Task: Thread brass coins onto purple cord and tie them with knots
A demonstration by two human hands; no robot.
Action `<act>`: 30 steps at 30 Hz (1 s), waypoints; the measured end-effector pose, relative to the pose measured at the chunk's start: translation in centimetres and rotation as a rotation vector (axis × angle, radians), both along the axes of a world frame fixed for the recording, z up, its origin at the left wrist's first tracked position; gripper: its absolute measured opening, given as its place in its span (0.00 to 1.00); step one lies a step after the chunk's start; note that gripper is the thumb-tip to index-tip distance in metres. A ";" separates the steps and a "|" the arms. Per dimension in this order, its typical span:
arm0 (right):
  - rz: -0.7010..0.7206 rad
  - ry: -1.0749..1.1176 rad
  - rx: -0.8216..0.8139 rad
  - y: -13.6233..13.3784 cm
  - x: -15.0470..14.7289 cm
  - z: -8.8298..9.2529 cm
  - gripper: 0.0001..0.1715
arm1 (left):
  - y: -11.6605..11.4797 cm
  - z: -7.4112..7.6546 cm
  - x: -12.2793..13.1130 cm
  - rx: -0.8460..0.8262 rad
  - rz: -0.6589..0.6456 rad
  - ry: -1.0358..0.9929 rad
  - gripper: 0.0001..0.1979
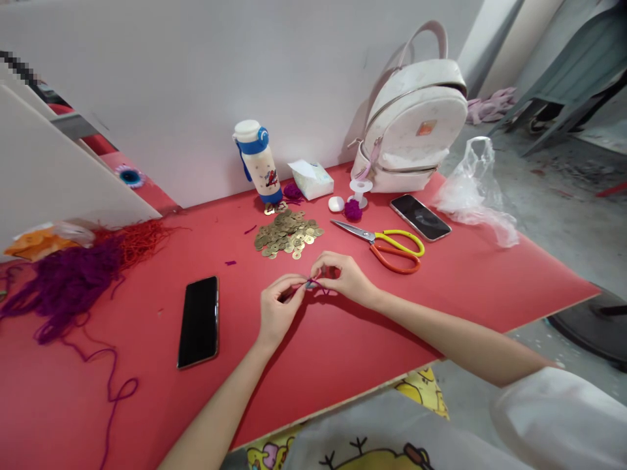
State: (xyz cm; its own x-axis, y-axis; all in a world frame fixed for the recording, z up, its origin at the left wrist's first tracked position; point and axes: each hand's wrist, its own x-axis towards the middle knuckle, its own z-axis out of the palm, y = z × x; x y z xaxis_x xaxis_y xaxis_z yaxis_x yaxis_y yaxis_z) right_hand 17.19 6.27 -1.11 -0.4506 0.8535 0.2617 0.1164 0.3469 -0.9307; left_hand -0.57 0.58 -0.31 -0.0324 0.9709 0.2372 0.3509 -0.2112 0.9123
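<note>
Close together over the red table (372, 365), my left hand (277, 313) and my right hand (345, 279) meet at the fingertips. Both pinch a short piece of purple yarn (321, 285), whose loose ends show below my right fingers. A small greyish thing sits at the yarn between the fingertips, too small to make out. Just beyond my hands lies a pile of brass-coloured coins with holes (287, 232). Scissors (382, 241) with one yellow and one orange handle lie to the right of the pile, blades partly apart.
A black phone (198, 323) lies left, another phone (420, 217) right. Purple yarn (73, 281) and red strands (142, 240) heap at far left. Along the back stand a bottle (259, 160), a tissue pack (313, 181), a spool (361, 190), a white backpack (416, 124) and a plastic bag (477, 189).
</note>
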 end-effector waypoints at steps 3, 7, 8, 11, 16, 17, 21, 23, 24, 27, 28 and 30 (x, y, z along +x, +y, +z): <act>-0.004 -0.009 0.028 0.1 0.0 0.1 0.03 | -0.1 0.0 0.0 0.003 0.029 0.013 0.06; -0.035 -0.029 0.051 0.1 0.1 0.1 0.03 | 0.0 0.1 0.1 -0.002 0.061 0.012 0.06; -0.039 -0.032 0.052 0.1 0.1 0.1 0.03 | 0.0 0.0 0.1 0.000 0.064 0.014 0.06; -0.029 -0.033 0.052 0.0 0.1 0.0 0.04 | 0.0 -0.1 0.0 0.012 0.067 0.015 0.05; 0.002 -0.039 0.064 -0.3 -0.1 -0.2 0.04 | 0.1 -0.3 -0.2 -0.004 0.070 0.010 0.05; -0.004 -0.041 0.058 -0.3 -0.1 -0.2 0.03 | 0.1 -0.2 -0.3 -0.003 0.050 0.007 0.04; -0.025 -0.032 0.017 -0.3 -0.1 -0.1 0.07 | 0.2 0.1 -0.3 0.015 -0.046 0.001 0.04; -0.004 -0.027 0.002 -0.3 0.0 -0.1 0.07 | 0.2 0.2 -0.3 0.018 -0.061 0.003 0.05; 0.007 -0.026 -0.004 -0.3 0.0 -0.1 0.07 | 0.2 0.3 -0.3 0.021 -0.063 0.002 0.05; 0.035 -0.030 -0.030 -0.2 0.0 0.0 0.06 | 0.3 0.3 -0.3 0.023 -0.065 0.001 0.05; 0.044 -0.026 -0.051 -0.2 0.0 -0.1 0.07 | 0.3 0.2 -0.4 0.020 -0.069 0.001 0.05; 0.071 0.009 -0.132 0.0 0.1 -0.2 0.09 | 0.4 0.1 -0.4 0.014 -0.088 -0.001 0.05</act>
State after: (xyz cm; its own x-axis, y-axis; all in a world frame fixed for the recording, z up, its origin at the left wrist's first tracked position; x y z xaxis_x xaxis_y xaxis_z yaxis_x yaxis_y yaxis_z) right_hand 17.25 6.23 -1.28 -0.5093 0.8467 0.1540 0.0874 0.2289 -0.9695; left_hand -1.00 0.98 -0.18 0.0526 0.9666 0.2507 0.3295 -0.2538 0.9094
